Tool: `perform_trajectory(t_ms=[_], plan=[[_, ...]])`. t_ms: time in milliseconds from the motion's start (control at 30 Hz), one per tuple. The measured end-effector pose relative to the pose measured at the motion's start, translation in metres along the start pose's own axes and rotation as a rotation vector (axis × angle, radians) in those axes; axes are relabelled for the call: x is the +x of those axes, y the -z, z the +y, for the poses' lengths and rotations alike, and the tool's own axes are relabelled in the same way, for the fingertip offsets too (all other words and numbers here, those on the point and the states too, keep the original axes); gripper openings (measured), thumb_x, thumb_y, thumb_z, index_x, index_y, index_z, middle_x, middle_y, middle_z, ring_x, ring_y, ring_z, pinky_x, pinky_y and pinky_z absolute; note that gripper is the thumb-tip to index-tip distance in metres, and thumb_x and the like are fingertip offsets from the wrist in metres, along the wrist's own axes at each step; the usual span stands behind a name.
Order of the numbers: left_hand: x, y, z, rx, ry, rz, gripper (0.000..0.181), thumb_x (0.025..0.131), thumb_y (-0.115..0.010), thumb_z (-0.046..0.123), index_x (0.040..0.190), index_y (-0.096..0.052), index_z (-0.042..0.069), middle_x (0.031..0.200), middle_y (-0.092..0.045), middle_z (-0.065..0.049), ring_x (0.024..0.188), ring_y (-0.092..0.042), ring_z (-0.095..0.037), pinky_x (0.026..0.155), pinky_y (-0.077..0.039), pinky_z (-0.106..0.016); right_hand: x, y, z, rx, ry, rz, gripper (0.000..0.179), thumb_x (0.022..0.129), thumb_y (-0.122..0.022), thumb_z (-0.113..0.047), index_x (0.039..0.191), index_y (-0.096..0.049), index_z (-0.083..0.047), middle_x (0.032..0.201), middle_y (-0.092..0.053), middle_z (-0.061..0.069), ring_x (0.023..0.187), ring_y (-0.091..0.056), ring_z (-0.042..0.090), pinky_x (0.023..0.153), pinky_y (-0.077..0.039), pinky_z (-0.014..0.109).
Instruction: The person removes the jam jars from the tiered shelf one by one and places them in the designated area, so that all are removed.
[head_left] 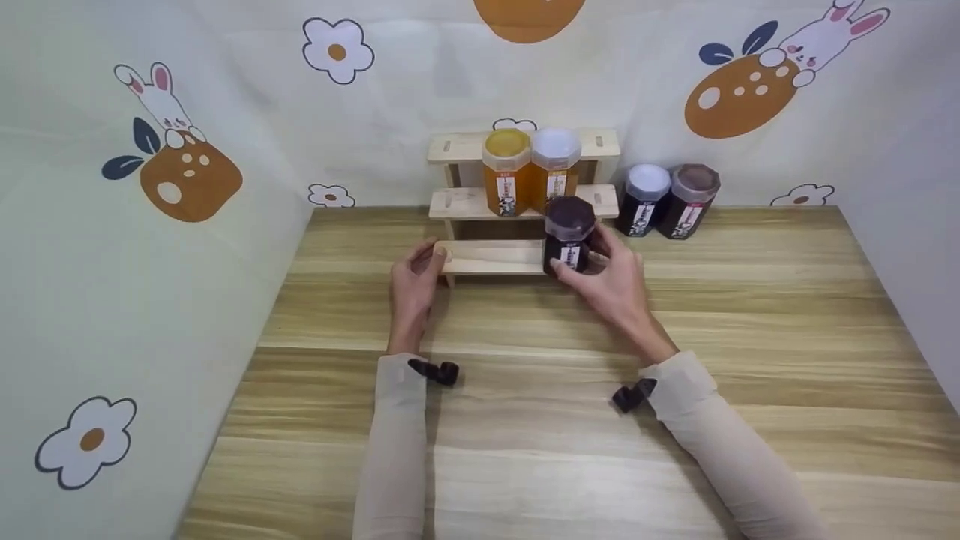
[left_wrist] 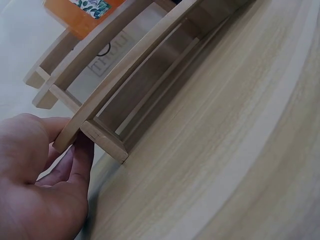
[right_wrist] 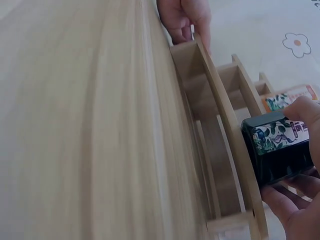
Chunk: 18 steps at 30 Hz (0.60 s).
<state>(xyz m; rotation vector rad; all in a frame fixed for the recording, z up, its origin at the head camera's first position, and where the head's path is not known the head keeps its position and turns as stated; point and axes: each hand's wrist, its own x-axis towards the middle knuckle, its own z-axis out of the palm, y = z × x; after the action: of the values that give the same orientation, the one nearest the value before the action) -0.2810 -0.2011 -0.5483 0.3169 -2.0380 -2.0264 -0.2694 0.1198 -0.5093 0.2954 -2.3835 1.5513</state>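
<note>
A three-tier wooden rack [head_left: 487,257] stands against the back wall. My left hand [head_left: 416,281] grips the left end of its lowest shelf, thumb on top and fingers beneath, as the left wrist view shows. With thumb and fingers around it, my right hand [head_left: 619,281] holds a dark jar [head_left: 568,232] with a dark lid, upright at the right part of that lowest shelf. In the right wrist view, the base of the dark jar [right_wrist: 280,142] is right at the shelf board. Two amber jars, one with a yellow lid [head_left: 507,172] and one with a white lid [head_left: 556,161], stand on the middle shelf.
Right of the rack, a dark jar with a white lid [head_left: 643,199] and a dark jar with a brownish lid [head_left: 688,201] stand side by side on the wooden table [head_left: 525,450]. A printed wall covering [head_left: 397,97] hangs close behind.
</note>
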Motion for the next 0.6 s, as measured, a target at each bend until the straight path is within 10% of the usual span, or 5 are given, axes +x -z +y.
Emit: perform_trajectory(t_ms=[600], plan=[[0.0, 0.002, -0.002, 0.003, -0.009, -0.011, 0.043, 0.103, -0.076, 0.024, 0.14, -0.069, 0.003, 0.139, -0.071, -0.016, 0.13, -0.066, -0.026, 0.114, -0.055, -0.038, 0.003, 0.085, 0.039, -0.056, -0.13, 0.089, 0.087, 0.083, -0.096, -0.033, 0.152, -0.054, -0.002, 0.143, -0.069, 0.025, 0.13, -0.069, 0.036, 0.113, -0.058, 0.048]])
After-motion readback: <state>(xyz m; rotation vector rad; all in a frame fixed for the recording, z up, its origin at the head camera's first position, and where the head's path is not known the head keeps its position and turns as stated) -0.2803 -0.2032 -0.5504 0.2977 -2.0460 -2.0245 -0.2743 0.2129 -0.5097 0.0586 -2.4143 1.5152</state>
